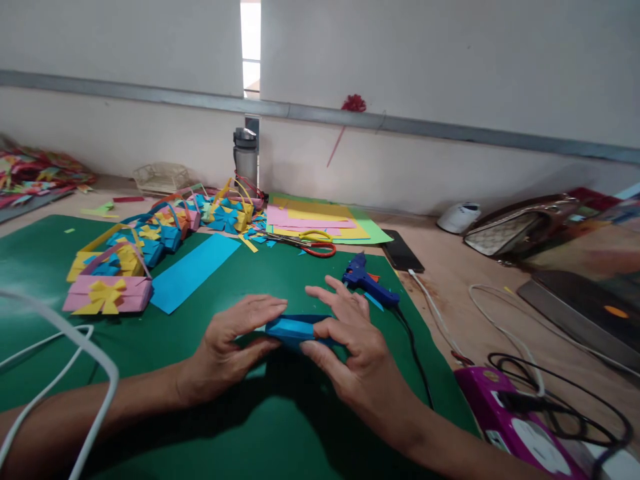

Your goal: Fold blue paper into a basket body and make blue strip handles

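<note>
Between my two hands is a folded blue paper piece (290, 329), shaped like a small shallow box, held just above the green mat (200, 433). My left hand (237, 337) grips its left end between thumb and fingers. At the right end, my right hand (345, 333) pinches it with thumb and index finger, the other fingers lifted and spread. Part of the blue paper is hidden behind my fingers. A flat blue paper strip (195, 272) lies on the mat to the left. Just beyond my right hand rests a blue glue gun (367, 280).
Several paper baskets with bows, one a pink basket (133, 293), line the mat's left side. Scissors (315, 245) lie by stacked coloured paper (320, 217). A phone (403, 252), white cable (435, 310) and purple power box (520, 427) are on the right. A bottle (245, 160) stands behind.
</note>
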{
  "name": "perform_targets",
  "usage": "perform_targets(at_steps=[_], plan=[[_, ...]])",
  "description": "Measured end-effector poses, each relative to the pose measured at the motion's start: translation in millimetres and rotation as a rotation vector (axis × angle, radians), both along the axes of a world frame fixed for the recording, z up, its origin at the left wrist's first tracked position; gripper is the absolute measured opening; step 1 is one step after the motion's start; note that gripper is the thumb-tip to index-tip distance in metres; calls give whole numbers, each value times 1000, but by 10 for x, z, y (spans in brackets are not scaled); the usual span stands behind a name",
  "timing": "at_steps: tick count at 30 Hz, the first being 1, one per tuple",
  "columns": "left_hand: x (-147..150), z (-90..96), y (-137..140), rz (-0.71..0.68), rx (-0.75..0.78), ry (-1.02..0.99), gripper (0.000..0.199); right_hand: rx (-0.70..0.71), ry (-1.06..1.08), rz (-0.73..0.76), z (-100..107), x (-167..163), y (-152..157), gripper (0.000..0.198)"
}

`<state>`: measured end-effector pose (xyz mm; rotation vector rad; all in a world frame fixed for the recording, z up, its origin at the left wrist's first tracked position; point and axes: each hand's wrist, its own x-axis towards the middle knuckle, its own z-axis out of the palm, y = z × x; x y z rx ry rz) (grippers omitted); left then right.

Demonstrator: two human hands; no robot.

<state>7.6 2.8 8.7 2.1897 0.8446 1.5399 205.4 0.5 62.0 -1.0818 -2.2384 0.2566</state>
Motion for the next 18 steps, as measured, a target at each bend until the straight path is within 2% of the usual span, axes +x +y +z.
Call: perform_targets(at_steps=[6,11,15,18], plan=[[-3,16,-49,72,-2,18,42,37,19,10,-20,-13,-28,5],[-10,47,-54,-29,-11,0,41,80,65,7,-15,-16,-37,7],[-15,37,-69,-6,-31,-6,39,78,59,26,-35,-23,-13,8],[-19,81,-111,3,-119,-25,34,97,42,57,-56,-23,-2,8]])
